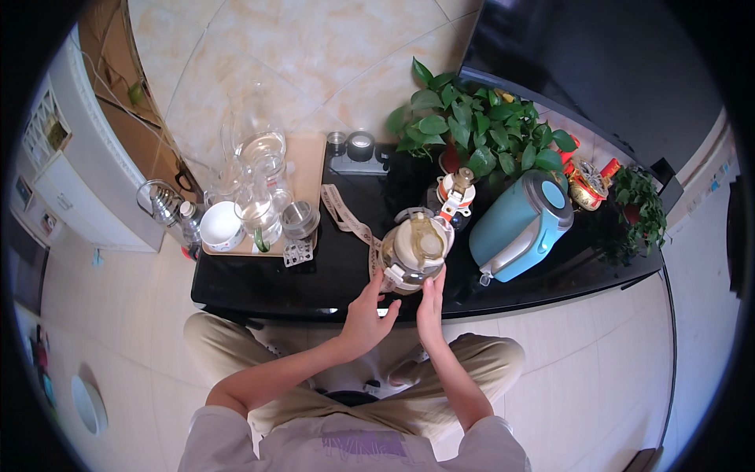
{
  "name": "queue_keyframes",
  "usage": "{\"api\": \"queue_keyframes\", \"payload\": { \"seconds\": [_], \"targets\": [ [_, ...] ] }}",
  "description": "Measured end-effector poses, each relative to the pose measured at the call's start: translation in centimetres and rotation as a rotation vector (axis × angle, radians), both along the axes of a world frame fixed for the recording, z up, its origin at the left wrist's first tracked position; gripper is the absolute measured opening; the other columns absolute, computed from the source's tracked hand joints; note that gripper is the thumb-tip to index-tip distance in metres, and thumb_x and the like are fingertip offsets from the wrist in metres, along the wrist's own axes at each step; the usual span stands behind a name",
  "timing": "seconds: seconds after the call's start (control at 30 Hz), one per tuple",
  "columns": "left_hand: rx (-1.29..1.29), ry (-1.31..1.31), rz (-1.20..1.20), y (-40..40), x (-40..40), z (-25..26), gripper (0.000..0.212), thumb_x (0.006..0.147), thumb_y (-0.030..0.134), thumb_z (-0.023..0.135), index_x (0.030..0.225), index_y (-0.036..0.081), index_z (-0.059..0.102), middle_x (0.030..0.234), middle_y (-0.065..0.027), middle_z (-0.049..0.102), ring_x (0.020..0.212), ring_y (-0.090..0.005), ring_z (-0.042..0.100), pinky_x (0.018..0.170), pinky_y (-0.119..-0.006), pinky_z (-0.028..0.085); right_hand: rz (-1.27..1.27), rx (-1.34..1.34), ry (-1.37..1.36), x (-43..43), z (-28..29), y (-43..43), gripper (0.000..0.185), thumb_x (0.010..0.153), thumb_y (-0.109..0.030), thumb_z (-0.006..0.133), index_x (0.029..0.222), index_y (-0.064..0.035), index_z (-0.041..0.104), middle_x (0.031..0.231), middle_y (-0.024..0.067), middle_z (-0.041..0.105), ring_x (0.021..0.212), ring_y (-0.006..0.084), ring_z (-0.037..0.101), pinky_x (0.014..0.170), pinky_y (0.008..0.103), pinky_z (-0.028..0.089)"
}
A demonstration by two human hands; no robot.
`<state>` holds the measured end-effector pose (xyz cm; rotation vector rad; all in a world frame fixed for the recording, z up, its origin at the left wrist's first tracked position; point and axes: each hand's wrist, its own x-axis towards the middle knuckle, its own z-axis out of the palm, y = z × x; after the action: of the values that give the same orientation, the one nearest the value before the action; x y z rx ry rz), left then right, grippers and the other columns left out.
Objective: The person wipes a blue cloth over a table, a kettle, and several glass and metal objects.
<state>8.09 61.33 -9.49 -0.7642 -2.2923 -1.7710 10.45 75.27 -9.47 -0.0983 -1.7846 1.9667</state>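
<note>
A large water bottle (416, 248) with a beige flip lid and a see-through body stands on the black glossy cabinet top (265, 289) in front of me. My left hand (368, 315) touches its near left side with the fingertips, thumb held apart. On the near right side, the fingers of my right hand (432, 304) lie against it, so the bottle sits between both hands. A printed carrying strap (348, 215) trails from it to the left. Just behind is a second bottle (459, 192) with a white and orange lid, partly hidden.
To the left, a tray (307, 159) bears a glass pitcher (259, 144), a white bowl (222, 227) and a glass jar (299, 219). A blister pack (298, 252) lies at its edge. Rightward are a blue thermal jug (522, 227), leafy plants (489, 127) and a television (596, 71).
</note>
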Motion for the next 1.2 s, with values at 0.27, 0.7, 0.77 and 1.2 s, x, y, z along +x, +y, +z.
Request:
{"api": "queue_keyframes", "payload": {
  "seconds": [0.27, 0.7, 0.77, 1.2],
  "targets": [
    [0.000, -0.049, -0.216, 2.8, 0.1, -0.1, 0.076, 0.086, 0.010, 0.069, 0.147, -0.002, 0.027, 0.126, -0.0252, 0.058, 0.107, -0.0288, 0.066, 0.075, -0.032, 0.058, -0.307, 0.105, -0.079, 2.6, -0.5, 1.2, 0.069, 0.100, -0.016, 0.044, 0.153, 0.0006, 0.004, 0.156, 0.0186, 0.017, 0.142, 0.0268, 0.023, 0.116, 0.0353, 0.016],
    [-0.030, -0.052, -0.391, 7.2, -2.5, 0.4, 0.080, 0.087, 0.006, 0.060, 0.150, -0.003, 0.012, 0.143, -0.0317, 0.039, 0.122, -0.0443, 0.051, 0.098, -0.042, 0.047, -0.457, 0.136, -0.148, -0.3, -0.3, 5.6, 0.069, 0.103, -0.037, 0.039, 0.154, -0.0033, 0.007, 0.160, 0.0130, 0.010, 0.147, 0.0239, 0.012, 0.118, 0.0368, 0.008],
    [-0.025, -0.052, -0.404, 7.8, -2.8, -0.1, 0.082, 0.087, 0.005, 0.059, 0.151, -0.003, 0.008, 0.145, -0.0322, 0.035, 0.124, -0.0453, 0.048, 0.102, -0.043, 0.044, -0.472, 0.107, -0.113, -0.8, -0.1, 6.0, 0.067, 0.103, -0.029, 0.042, 0.153, 0.0010, 0.009, 0.158, 0.0184, 0.016, 0.144, 0.0266, 0.019, 0.117, 0.0367, 0.013],
    [-0.001, -0.088, -0.455, 6.8, -5.5, -0.6, 0.074, 0.088, 0.005, 0.059, 0.149, -0.003, 0.019, 0.144, -0.0298, 0.038, 0.122, -0.0420, 0.052, 0.101, -0.042, 0.045, -0.463, 0.054, -0.040, -1.4, 0.4, 5.5, 0.061, 0.102, -0.016, 0.046, 0.152, 0.0013, 0.015, 0.155, 0.0172, 0.025, 0.141, 0.0258, 0.028, 0.116, 0.0365, 0.020]
  ]
}}
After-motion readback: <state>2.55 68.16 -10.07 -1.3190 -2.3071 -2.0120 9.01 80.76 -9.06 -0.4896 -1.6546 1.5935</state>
